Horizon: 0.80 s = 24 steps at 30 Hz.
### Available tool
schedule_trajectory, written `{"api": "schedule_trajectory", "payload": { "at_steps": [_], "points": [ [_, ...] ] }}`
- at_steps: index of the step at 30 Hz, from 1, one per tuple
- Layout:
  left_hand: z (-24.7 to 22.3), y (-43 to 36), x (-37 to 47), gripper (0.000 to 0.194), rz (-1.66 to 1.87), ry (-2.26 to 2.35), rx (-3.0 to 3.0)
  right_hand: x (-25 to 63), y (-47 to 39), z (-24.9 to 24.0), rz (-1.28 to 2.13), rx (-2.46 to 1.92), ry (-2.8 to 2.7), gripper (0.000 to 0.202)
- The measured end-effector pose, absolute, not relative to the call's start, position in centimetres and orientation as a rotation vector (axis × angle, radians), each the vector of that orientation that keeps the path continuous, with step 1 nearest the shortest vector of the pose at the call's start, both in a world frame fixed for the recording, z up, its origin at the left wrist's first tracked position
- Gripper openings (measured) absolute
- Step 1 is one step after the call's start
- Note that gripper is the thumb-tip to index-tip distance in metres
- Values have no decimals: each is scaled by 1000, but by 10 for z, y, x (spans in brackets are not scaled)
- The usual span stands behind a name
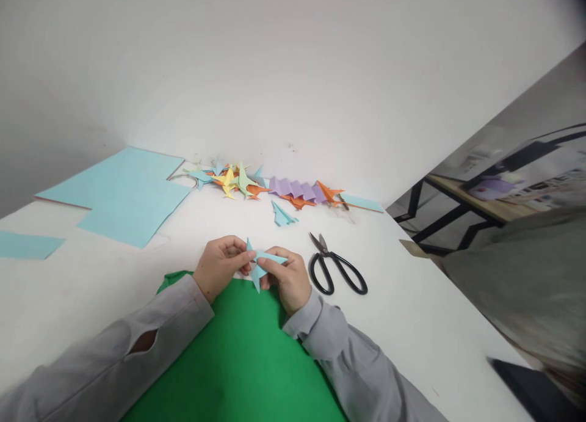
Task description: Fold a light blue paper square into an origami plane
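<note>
A small light-blue folded paper piece (259, 269) with pointed ends is held up between both hands, over the near edge of the white table. My left hand (224, 264) pinches its left side between thumb and fingers. On its right side, my right hand (286, 275) grips the same piece, thumb on top, with one blue point sticking out past the fingers. Black-handled scissors (336, 266) lie just right of my right hand, blades slightly apart and pointing away. Beyond the hands rests a light-blue folded paper piece (283, 215).
Light-blue sheets (132, 193) lie at the back left, with a smaller blue piece (30, 245) at the left edge. Colourful folded papers (231, 181) and a pleated purple strip (297, 189) line the wall (274, 74). A dark object (531, 388) is at lower right.
</note>
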<state>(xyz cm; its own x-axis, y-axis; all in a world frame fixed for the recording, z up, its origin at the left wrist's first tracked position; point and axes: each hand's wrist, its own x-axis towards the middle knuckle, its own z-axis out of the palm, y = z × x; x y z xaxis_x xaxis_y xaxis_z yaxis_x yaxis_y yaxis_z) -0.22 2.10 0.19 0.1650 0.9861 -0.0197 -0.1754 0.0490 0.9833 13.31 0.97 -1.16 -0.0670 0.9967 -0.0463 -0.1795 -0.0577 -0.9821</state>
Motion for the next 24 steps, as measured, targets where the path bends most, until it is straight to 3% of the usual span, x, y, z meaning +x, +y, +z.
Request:
{"api": "schedule_trajectory", "payload": {
  "at_steps": [24],
  "points": [
    [0, 23, -3, 18, 1190, 1032, 1201, 133, 8, -10, 1334, -1108, -1259, 21]
  ]
}}
